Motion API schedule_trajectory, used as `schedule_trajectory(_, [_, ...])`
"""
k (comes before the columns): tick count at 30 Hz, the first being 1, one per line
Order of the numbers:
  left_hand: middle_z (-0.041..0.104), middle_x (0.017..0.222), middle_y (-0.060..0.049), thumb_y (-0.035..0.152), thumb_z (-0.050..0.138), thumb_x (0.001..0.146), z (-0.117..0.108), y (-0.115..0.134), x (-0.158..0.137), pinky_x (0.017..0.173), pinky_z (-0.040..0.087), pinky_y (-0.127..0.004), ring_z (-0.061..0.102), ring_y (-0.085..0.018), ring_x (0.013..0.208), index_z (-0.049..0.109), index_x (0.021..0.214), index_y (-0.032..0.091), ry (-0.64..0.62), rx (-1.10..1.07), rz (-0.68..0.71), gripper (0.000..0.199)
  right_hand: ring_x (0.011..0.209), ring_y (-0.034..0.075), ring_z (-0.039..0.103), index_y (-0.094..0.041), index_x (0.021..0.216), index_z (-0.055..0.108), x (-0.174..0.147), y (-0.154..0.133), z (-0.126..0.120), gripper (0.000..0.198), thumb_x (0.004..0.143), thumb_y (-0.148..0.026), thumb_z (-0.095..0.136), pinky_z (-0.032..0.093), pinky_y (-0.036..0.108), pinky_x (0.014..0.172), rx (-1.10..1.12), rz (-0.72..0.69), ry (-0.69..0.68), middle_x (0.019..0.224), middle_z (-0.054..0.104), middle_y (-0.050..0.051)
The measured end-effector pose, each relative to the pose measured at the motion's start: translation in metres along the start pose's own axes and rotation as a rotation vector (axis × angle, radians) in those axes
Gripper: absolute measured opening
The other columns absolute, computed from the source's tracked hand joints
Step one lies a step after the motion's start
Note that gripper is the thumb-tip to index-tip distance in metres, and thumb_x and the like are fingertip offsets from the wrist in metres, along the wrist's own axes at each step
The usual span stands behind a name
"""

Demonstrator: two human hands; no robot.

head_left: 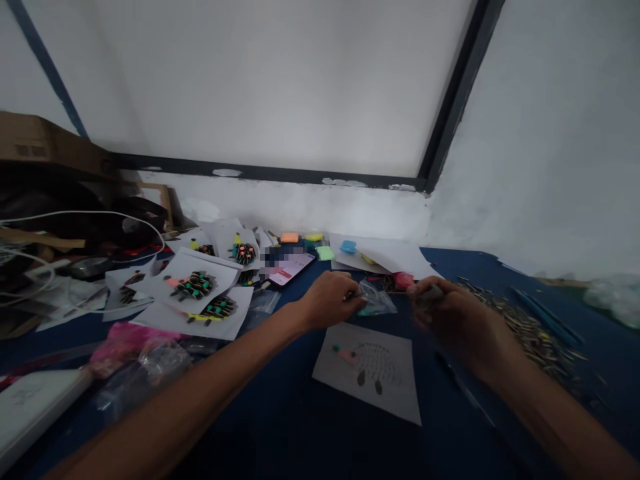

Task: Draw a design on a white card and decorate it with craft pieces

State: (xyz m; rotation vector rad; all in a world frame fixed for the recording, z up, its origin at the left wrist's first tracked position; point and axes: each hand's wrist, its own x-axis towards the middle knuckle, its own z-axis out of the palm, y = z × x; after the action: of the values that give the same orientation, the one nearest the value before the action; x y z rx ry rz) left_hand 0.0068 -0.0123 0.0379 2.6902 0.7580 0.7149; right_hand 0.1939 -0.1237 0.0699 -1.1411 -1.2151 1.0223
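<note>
My left hand (333,299) is closed, knuckles up, at the near-left side of a clear plastic bag (379,299). Something dark shows by its curled fingers, too small to make out. Blurred a little, my right hand (450,313) grips a grey lump (429,295) that looks like modelling clay. A pink lump (403,281) lies just beyond those fingers. Below both hands is a paper sheet (400,403) with a hedgehog drawing. It has a pinkish snout, a green nose, two dark feet and drawn spines.
Finished-looking hedgehog sheets (227,327) overlap at the left, near a lit phone (290,268). Coloured clay blocks, including a blue one (349,247), sit along the back. A heap of small dark-and-tan pieces (530,333) spreads at the right. White cables (115,213) trail at the far left.
</note>
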Motion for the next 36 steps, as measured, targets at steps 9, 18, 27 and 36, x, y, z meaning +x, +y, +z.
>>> schedule_trajectory(9, [0.063, 0.093, -0.009, 0.028, 0.059, 0.078, 0.017, -0.01, -0.004, 0.081, 0.044, -0.035, 0.057, -0.021, 0.089, 0.061, 0.104, 0.015, 0.001, 0.074, -0.024, 0.03, 0.068, 0.019, 0.058, -0.022, 0.096, 0.062, 0.004, 0.007, -0.009, 0.025, 0.078, -0.023, 0.045, 0.052, 0.034, 0.064, 0.016, -0.01, -0.088, 0.081, 0.062, 0.005])
schedule_trajectory(18, [0.063, 0.09, -0.008, 0.012, 0.038, 0.087, 0.001, 0.011, 0.003, 0.067, 0.048, -0.025, 0.057, -0.012, 0.074, 0.058, 0.103, 0.011, 0.137, -0.479, -0.188, 0.026, 0.076, 0.02, 0.067, -0.021, 0.111, 0.058, -0.002, 0.002, 0.0, 0.034, 0.08, -0.034, 0.062, 0.056, 0.033, 0.066, -0.148, 0.032, -0.024, 0.093, 0.068, 0.008])
schedule_trajectory(27, [0.065, 0.078, -0.006, 0.031, 0.04, 0.096, -0.011, 0.049, 0.0, 0.065, 0.051, -0.026, 0.063, -0.011, 0.063, 0.061, 0.096, 0.009, -0.142, -1.234, -0.391, 0.03, 0.072, 0.017, 0.065, -0.023, 0.085, 0.066, -0.004, 0.009, 0.009, 0.016, 0.077, -0.037, 0.067, 0.053, 0.027, 0.058, -0.444, -0.284, 0.059, 0.08, 0.069, 0.002])
schedule_trajectory(36, [0.064, 0.081, -0.009, 0.053, 0.027, 0.096, -0.004, 0.045, -0.003, 0.086, 0.049, -0.04, 0.065, -0.016, 0.075, 0.062, 0.088, 0.008, -0.329, -1.509, -0.265, 0.057, 0.058, 0.015, 0.061, -0.02, 0.09, 0.067, -0.012, 0.015, 0.02, 0.018, 0.081, -0.034, 0.06, 0.048, 0.027, 0.052, -0.791, -0.36, 0.237, 0.073, 0.07, 0.003])
